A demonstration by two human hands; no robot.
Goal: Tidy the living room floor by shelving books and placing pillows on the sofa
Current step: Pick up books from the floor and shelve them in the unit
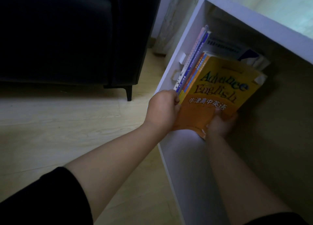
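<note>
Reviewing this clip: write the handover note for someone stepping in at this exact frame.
Left hand: gripping the spine edge of the orange-yellow English textbook.
Right hand: gripping its lower corner.
The textbook leans on thin upright books inside the white open shelf unit.
Done: several books shelved.
Left: seat this one, release. No pillows in view; black sofa is on the left.

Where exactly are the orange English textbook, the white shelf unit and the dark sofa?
orange English textbook [218, 92], head view, on its front cover.
white shelf unit [171, 67], head view, on its left side panel.
dark sofa [67, 38], head view, on its side upholstery.
</note>
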